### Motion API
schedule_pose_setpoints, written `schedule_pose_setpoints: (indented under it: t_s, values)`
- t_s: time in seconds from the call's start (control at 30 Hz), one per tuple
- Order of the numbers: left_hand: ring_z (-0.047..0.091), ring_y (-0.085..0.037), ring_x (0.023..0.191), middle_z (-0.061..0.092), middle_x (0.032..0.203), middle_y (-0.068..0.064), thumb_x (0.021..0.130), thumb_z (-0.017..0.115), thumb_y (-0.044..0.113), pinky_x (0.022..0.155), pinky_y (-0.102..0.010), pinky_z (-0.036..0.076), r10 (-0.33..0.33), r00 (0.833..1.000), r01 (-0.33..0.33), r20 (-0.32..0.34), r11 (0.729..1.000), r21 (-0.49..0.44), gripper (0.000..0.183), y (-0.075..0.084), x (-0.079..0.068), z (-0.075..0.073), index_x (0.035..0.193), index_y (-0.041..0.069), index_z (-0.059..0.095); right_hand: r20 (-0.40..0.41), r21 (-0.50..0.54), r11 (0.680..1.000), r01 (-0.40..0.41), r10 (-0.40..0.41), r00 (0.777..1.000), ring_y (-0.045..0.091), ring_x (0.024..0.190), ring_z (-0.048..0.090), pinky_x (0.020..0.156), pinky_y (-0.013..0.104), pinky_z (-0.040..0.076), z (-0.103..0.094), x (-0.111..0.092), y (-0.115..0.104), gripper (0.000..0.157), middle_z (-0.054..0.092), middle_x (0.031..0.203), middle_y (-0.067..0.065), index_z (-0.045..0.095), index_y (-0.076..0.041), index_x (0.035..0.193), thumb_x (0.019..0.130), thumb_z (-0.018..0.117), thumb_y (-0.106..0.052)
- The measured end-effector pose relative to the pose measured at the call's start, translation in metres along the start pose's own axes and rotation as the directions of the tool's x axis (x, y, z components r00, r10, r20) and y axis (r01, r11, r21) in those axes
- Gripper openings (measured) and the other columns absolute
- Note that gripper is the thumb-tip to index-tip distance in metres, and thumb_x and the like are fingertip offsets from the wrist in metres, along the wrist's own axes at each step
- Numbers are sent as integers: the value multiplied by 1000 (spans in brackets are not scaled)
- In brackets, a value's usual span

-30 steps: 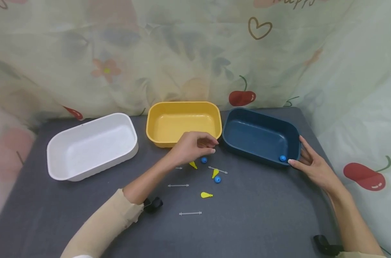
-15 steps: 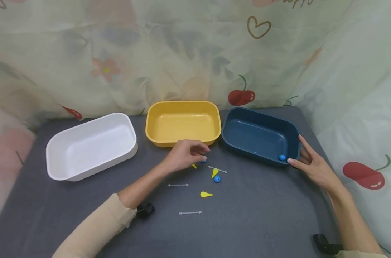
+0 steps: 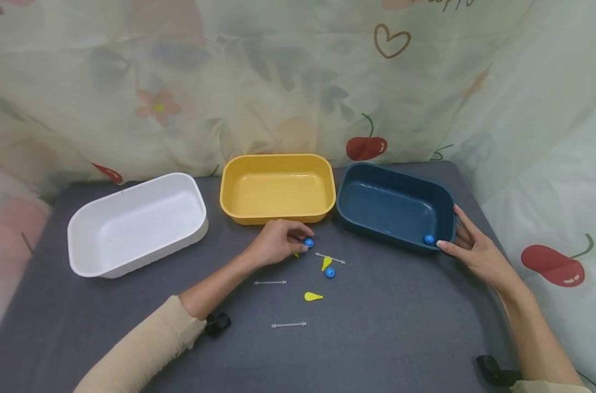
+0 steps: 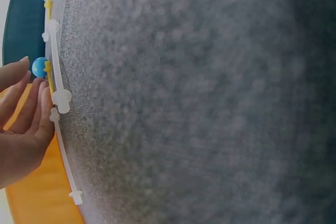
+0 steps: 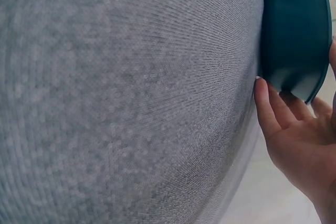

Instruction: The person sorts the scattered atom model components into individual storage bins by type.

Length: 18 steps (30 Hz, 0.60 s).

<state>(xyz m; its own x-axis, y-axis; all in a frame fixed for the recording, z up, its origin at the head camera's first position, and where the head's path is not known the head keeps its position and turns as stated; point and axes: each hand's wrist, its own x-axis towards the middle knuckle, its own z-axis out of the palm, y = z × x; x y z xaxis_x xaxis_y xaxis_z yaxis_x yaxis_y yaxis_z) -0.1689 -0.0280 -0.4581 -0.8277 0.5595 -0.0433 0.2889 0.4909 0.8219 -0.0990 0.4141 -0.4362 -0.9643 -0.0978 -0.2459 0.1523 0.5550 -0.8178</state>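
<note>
My left hand reaches in front of the yellow bin, thumb and fingertips close around a blue bead; in the left wrist view the bead sits just past the fingertips, and whether they touch it is unclear. A yellow bulb-shaped piece is mostly covered by that hand. At the far right, my right hand holds the near right corner of the dark blue bin, thumb on the front side and fingers along its end. Inside that bin lies one blue bead.
Pale rods and more yellow bulb-shaped pieces lie on the grey cloth, with another blue bead near the middle. The yellow bin stands at the back centre, the white bin at left. A patterned curtain hangs behind.
My left hand has drawn back left and towards me from above the bead, lowering beside it; more of the bead shows than half a second ago. The right hand keeps its hold.
</note>
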Motion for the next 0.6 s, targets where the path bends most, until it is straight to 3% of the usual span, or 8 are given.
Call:
schedule_pose_setpoints:
  t_s: [0.6]
  values:
    - [60,-11,83,69,88,4,84,80,9,74,-27,51,19,1000,-18,-8,995,100,18,-2,8,10,101,11,77,2,13,1000,14,-14,1000,52,139,28,82,7,43,0,0,0,91,14,161,26,-9,-40,157,100,62,-29]
